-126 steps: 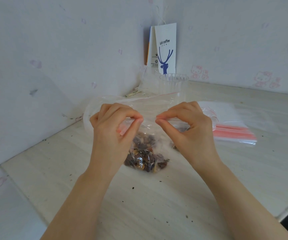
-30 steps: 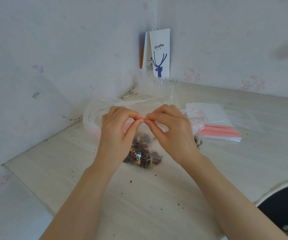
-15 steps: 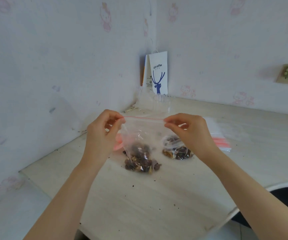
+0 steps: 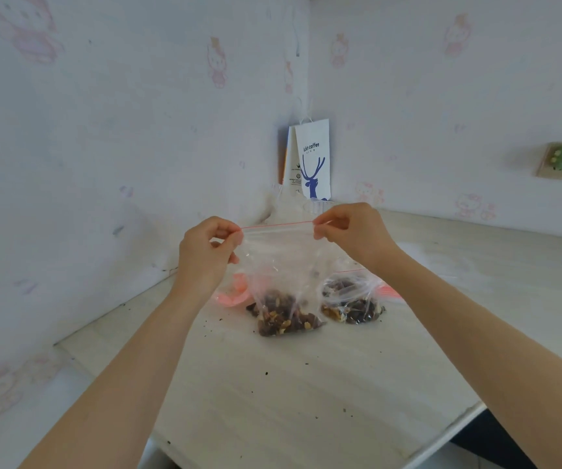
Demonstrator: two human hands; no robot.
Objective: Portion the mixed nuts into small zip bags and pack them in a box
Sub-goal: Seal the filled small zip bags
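A small clear zip bag [image 4: 281, 262] with a red zip line hangs upright over the pale table [image 4: 306, 384], with mixed nuts [image 4: 284, 318] in its bottom resting on the tabletop. My left hand [image 4: 206, 253] pinches the bag's top left corner. My right hand [image 4: 354, 233] pinches the top right corner, and the zip edge is stretched straight between them. A second small bag of nuts [image 4: 352, 304] lies on the table just right of the first, behind my right forearm.
A white paper coffee bag [image 4: 311, 160] stands in the wall corner, with clear plastic [image 4: 284, 208] in front of it. Something pink [image 4: 235, 292] lies behind the held bag. Crumbs dot the table. The table's front edge [image 4: 455, 431] runs at lower right.
My hands moved from the middle of the zip edge out to its two corners and lifted the bag upright. The camera tilted up, and the second nut bag came into view.
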